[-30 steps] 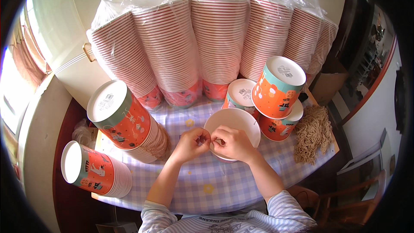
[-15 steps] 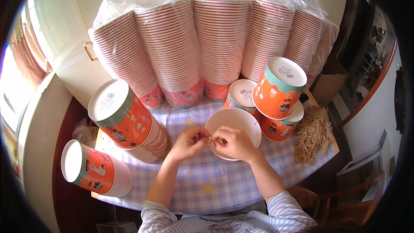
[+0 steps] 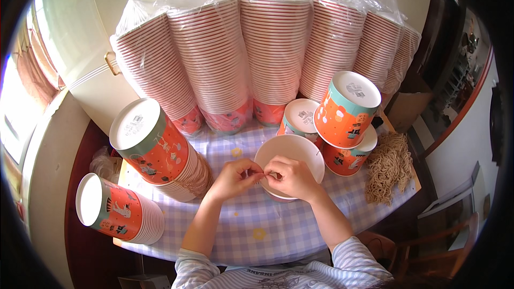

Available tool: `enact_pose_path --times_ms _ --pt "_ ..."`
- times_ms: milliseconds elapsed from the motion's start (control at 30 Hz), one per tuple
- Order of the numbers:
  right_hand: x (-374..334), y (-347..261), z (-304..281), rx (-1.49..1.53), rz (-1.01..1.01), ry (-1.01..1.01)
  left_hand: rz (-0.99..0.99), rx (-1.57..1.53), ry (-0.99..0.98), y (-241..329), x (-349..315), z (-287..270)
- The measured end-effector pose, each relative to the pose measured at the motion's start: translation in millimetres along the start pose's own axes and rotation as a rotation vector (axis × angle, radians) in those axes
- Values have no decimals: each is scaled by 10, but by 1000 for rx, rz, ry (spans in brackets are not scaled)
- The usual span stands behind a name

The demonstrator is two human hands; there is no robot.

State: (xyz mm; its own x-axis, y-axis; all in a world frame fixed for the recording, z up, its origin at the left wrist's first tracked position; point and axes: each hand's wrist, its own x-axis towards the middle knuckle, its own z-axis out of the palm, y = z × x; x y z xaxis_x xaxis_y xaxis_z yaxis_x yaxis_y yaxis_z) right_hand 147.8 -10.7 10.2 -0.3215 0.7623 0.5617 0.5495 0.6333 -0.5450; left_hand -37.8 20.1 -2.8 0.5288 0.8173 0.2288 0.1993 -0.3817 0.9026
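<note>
A white-lined paper bucket (image 3: pixel 292 147) stands upright with its mouth toward me. Over its near left rim my two hands meet, fingertips pinched together. My left hand (image 3: pixel 235 177) is closed at the rim's outer left side. My right hand (image 3: pixel 293 176) is closed too, reaching over the mouth and covering part of the inside. Whatever the fingertips hold is too small and hidden to make out. On the bucket's right rim a small dark end (image 3: pixel 319 152) shows. A heap of tan cords (image 3: pixel 389 168) hangs at the table's right side.
Tall plastic-wrapped stacks of paper buckets (image 3: pixel 274 48) line the back. Upside-down orange buckets (image 3: pixel 345 118) are piled right of the open one. Two more inverted stacks, a taller one (image 3: pixel 160 155) and a shorter one (image 3: pixel 123 211), stand left on the checked tablecloth (image 3: pixel 235 241).
My left fingers have closed in and the fingertips of both hands have come together at the rim. The bucket and the stacks stay where they were.
</note>
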Motion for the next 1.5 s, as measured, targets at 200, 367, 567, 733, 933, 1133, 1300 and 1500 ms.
enact_pose_path --times_ms 200,367,567,733,933,1133,1300,1500 --pt "9 -18 10 -7 -41 18 -50 -87 40 -94 2 14" --pt "2 -21 10 8 4 18 -40 -141 64 -116 9 31" --pt "10 -36 9 19 30 25 1 -161 70 -109 -6 14" --pt "3 4 13 -11 -5 22 -5 -173 69 -69 -5 8" --pt "0 -6 22 -5 2 18 11 -129 78 -56 -25 16" --pt "-13 1 5 -47 6 -41 167 14 80 6 -18 56" --pt "-7 10 7 -23 7 -21 -7 -162 84 0 -32 56" --pt "-19 63 -30 68 45 -24 89 262 36 102 -2 18"
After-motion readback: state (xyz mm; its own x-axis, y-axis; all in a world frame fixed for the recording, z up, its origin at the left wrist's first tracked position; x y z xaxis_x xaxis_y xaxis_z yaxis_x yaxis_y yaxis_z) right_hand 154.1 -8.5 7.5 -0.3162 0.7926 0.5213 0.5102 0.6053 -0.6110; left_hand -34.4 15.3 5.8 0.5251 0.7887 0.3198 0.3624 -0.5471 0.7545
